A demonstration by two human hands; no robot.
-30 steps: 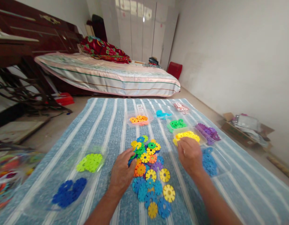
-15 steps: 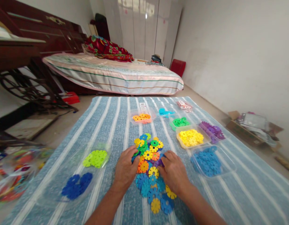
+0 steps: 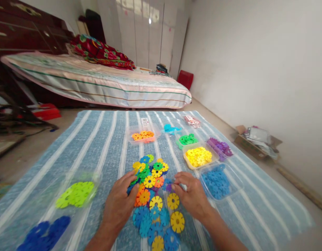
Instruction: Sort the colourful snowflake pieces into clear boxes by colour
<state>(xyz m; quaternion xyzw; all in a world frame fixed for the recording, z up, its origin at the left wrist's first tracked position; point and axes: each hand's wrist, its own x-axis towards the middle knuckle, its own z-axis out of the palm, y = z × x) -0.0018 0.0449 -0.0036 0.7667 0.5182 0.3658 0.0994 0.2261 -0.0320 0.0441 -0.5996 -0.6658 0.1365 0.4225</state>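
Striped cloth [image 3: 98, 146]: rucked by a dragging wrist, could shift everything.
Disc pile [image 3: 150, 181]: mid-cloth, loose, overlapping; a knock could scatter it.
Blue-disc tub [image 3: 236, 183]: a wide sweep could catch its rim.
Left hand [image 3: 121, 200]: thumb and fingers parted at pile's left; can't tell if gripping.
Right hand [image 3: 191, 195]: thumb and forefinger pinching.
Purple disc [image 3: 168, 187]: 1, at those fingertips; could slip.
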